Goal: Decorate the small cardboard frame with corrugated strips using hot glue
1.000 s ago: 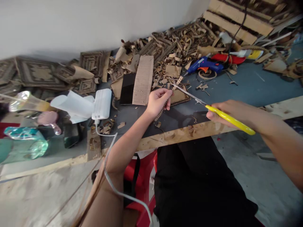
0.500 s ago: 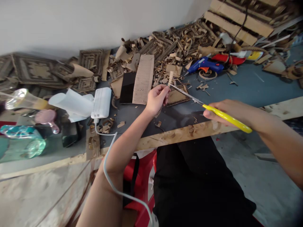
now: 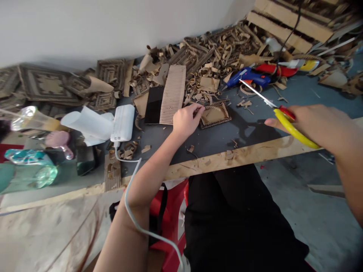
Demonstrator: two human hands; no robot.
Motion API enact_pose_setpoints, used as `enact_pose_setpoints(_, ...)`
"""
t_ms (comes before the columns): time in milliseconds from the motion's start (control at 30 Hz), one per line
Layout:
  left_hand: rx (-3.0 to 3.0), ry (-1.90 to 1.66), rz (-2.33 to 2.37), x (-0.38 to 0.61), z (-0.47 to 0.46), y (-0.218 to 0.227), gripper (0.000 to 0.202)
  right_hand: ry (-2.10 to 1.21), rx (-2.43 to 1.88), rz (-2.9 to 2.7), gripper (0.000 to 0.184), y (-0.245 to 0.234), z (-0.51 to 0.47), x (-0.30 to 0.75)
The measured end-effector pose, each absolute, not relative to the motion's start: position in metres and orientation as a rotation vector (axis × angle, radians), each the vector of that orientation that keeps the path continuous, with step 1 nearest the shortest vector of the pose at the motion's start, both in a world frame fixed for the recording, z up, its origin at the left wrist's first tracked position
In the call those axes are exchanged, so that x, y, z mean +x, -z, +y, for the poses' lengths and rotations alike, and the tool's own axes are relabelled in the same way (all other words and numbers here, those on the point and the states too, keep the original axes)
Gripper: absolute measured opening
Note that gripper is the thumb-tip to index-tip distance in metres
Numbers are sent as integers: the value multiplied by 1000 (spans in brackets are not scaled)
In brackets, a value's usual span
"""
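Observation:
My left hand (image 3: 187,119) is closed in a pinch, with a thin corrugated cardboard strip (image 3: 211,108) at its fingertips. Just right of those fingers, on the table, lies a small rectangular cardboard piece (image 3: 214,116) with a ridged border, its left end partly covered by the hand. Raised over the table's right side, my right hand (image 3: 309,122) grips scissors (image 3: 296,133) with yellow and red handles. Their blades look closed and point up and left, toward a blue glue gun (image 3: 246,77). A ridged cardboard sheet (image 3: 173,90) lies behind my left hand, partly over a dark flat panel (image 3: 153,105).
Cardboard curls and scraps (image 3: 210,56) pile along the wall. On the left are a white power bank (image 3: 123,122) with a cable crossing my left arm, a pink hairbrush (image 3: 58,139) and a plastic cup (image 3: 34,120). The wooden table edge (image 3: 210,163) runs before my lap.
My right hand has drawn the scissors away to the right and up from the strip. My left hand has lowered the strip to the bordered cardboard piece.

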State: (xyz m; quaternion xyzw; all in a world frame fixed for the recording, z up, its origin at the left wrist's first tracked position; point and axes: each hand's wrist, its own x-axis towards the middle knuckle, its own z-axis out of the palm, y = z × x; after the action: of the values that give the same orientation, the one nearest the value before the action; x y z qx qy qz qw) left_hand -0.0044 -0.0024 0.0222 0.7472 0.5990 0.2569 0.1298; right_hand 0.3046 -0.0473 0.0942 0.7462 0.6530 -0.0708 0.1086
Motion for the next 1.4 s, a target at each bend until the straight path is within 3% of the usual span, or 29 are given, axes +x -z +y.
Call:
enact_pose_setpoints(133, 2052, -821, 1660, -6, 2, -22, 22, 31, 2220, 1542, 77, -87, -38, 313)
enact_pose_setpoints(233, 1976, -862, 1611, -6, 4, -21, 21, -118, 2219, 1585, 55, -87, -31, 322)
enact_pose_setpoints(333, 1904, -884, 1626, -6, 5, -20, 21, -176, 2254, 1703, 48, -93, -27, 314)
enact_pose_setpoints(433, 1842, -911, 1654, -6, 5, -18, 21, -236, 2329, 2203, 37, -95, -23, 279)
enact_pose_setpoints(500, 1787, -985, 1645, -7, 6, -16, 22, -67, 2051, 2775, 29, -87, -16, 250)
enact_pose_setpoints(567, 1705, -1103, 1621, -8, 8, -12, 23, 157, 1613, 3144, 30, -71, -2, 225)
enact_pose_setpoints(700, 1589, -1246, 1628, -11, 12, -5, 24, 146, 1300, 3292, 24, -38, 26, 199)
enact_pose_setpoints(867, 1662, -1190, 1639, -11, 11, -6, 24, 117, 1274, 3313, 33, -31, 36, 196)
enact_pose_setpoints(1100, 1706, -1182, 1601, -9, 6, -8, 22, 75, 1868, 3258, 39, -38, 41, 218)
enact_pose_setpoints(1400, 1639, -1238, 1608, -11, 12, 1, 26, 170, 1247, 3358, 21, -26, 34, 201)
